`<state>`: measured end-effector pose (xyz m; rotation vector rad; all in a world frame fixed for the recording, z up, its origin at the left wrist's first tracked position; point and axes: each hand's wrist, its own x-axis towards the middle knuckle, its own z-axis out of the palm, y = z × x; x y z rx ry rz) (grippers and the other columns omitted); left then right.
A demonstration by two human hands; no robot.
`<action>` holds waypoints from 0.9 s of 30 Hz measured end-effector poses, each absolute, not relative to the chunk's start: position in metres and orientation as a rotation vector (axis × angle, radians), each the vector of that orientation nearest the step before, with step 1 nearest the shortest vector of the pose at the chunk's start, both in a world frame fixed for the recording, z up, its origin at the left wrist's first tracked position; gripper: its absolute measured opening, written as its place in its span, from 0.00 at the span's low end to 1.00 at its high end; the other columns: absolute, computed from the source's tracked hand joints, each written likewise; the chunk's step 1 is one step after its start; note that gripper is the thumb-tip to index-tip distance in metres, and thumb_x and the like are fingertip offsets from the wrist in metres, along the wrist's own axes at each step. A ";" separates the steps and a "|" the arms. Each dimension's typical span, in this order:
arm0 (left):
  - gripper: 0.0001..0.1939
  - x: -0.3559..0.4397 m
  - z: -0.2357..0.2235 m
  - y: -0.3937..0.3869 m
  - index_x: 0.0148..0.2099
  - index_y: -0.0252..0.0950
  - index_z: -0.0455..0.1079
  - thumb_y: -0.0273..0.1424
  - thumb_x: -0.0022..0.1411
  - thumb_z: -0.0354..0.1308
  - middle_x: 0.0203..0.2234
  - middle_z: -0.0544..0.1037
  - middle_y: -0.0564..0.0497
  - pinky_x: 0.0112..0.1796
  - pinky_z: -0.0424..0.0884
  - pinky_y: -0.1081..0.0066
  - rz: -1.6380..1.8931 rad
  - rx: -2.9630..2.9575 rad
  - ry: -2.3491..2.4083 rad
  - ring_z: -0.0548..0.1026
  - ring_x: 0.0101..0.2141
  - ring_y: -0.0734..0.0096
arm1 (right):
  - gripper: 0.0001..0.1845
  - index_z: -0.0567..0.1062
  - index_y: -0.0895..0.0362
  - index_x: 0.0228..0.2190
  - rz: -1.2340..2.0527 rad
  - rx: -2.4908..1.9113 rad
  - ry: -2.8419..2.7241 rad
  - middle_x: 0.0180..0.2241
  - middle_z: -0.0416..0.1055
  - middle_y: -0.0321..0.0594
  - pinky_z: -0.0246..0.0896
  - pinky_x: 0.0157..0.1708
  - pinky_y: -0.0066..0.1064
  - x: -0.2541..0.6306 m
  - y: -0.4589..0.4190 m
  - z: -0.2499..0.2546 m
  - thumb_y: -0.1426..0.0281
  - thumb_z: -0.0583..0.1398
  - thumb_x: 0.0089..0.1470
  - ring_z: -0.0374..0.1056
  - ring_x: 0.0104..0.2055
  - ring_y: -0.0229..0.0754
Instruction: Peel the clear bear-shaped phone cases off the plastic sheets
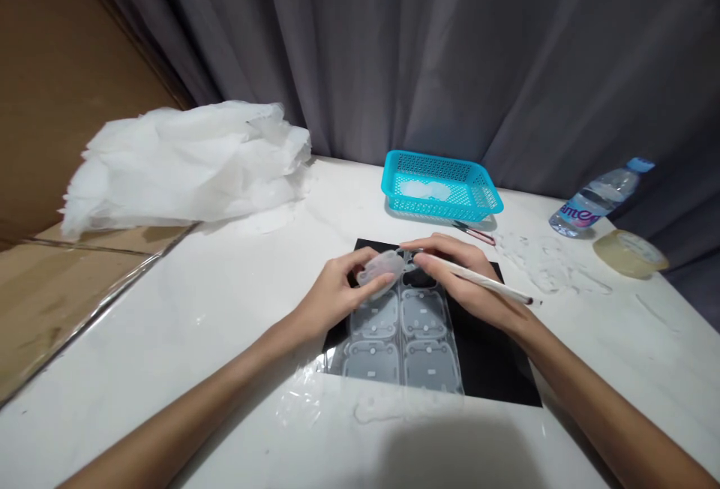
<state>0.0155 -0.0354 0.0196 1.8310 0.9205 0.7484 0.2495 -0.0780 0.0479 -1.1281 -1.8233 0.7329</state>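
Between the thumb and fingers of my left hand (343,286) is a translucent whitish rounded piece (379,270), raised above the sheet. My right hand (458,268) is closed round a slim white pen-like tool (478,279), whose dark end points to the right. Its fingertips meet near the right edge of the piece, where a small clear bit shows; the tool's other end is hidden there. Beneath both hands lies a clear sheet of rounded-square translucent parts (424,314), in two columns, on a black mat (495,358).
A blue perforated basket (439,210) holding a few whitish pieces stands behind the hands, with small dark-and-red scissors or snips (475,233) in front. Clear scraps (551,264), a tape roll (630,253) and a water bottle (596,200) are right. White sheeting (185,166) and cardboard (73,271) lie left.
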 end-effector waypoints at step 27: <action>0.14 0.020 0.019 -0.036 0.35 0.33 0.75 0.39 0.63 0.69 0.25 0.74 0.53 0.27 0.63 0.75 0.898 1.319 1.038 0.69 0.25 0.75 | 0.10 0.78 0.59 0.38 -0.031 -1.013 -2.192 0.31 0.73 0.41 0.60 0.35 0.37 0.236 -0.077 -0.002 0.78 0.57 0.67 0.65 0.32 0.43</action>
